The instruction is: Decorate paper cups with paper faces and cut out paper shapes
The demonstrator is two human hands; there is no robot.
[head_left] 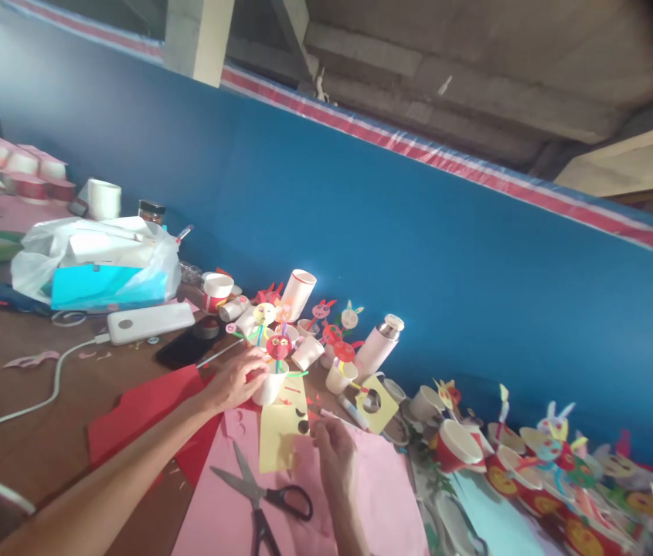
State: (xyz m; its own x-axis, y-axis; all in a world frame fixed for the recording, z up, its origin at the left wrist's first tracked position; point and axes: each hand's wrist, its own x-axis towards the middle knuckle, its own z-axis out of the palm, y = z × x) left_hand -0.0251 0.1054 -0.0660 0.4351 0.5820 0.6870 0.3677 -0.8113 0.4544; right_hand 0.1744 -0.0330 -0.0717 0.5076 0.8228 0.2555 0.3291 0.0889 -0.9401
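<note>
My left hand (242, 377) grips the left side of a white paper cup (270, 388). A paper figure with a round red head (278, 347) and thin coloured limbs rises from that cup. My right hand (335, 452) is closed over pink paper (384, 486), its fingertips pressed together; anything between them is too small to make out. Small dark paper pieces (303, 425) lie just left of its fingers, on yellow paper (276, 448). Black-handled scissors (256, 492) lie spread apart on the pink paper below my hands.
Several cups with paper figures stand behind, beside a white thermos (381, 345). More decorated red cups (459, 445) crowd the right. Red paper (141, 413), a power bank (149, 322) with a cable, a dark phone (187, 346) and a plastic bag (42, 251) occupy the left. A blue wall (447, 286) borders the table.
</note>
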